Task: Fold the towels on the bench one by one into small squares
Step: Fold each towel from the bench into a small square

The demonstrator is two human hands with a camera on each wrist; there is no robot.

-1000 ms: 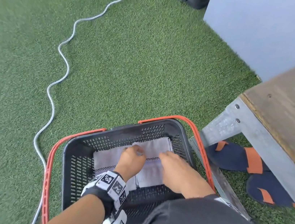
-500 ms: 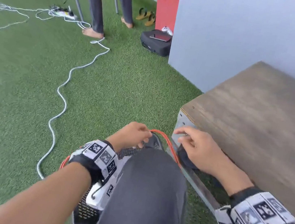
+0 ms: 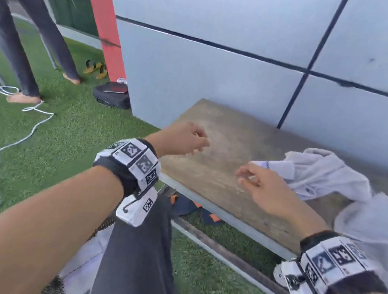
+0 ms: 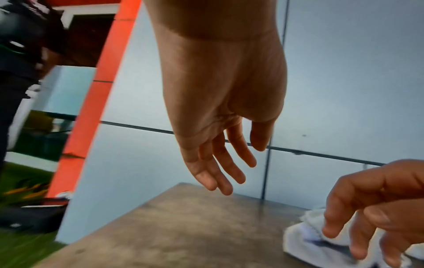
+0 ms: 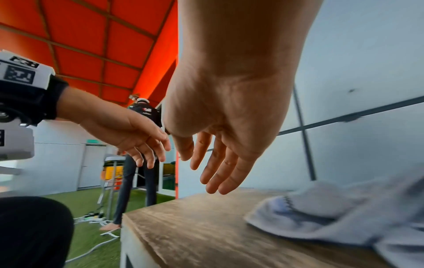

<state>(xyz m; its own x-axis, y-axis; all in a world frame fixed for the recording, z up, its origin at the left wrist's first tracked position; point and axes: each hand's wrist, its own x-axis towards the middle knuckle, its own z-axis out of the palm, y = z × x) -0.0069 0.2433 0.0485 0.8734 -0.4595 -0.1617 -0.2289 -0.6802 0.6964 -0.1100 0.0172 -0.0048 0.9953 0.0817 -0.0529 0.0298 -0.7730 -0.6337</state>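
Two hands hang over the weathered wooden bench surface [image 3: 224,151], both holding nothing. The left hand [image 3: 184,139] hovers above the surface's left end, its fingers loosely hanging down in the left wrist view. The right hand [image 3: 260,188] reaches toward the linen with fingers spread and slightly bent, close beside it but apart from it as far as the head view shows.

I count two pale grey crumpled towels on the surface: one rumpled heap [image 3: 318,174] with a dark dotted stripe near its edge, lying toward the right half, and a second bundle [image 3: 376,222] at the far right edge, blurred and partly cut off.

Half a second ago the left hand was down at the orange handle of a black basket and the right hand touched the corner of the surface; now both have risen over the top, and the towels have come into sight. A second ago both hands were inside that basket on folded cloth.

Around them: green artificial turf [image 3: 66,129], a white cable [image 3: 8,145] snaking across it, a black case [image 3: 114,95] by the pale panelled wall [image 3: 224,64], a red-orange post [image 3: 99,14], and one barefoot person in dark trousers [image 3: 24,35] standing at left. The wearer's own dark-trousered knee [image 3: 138,251] blocks the ground below the left wrist.
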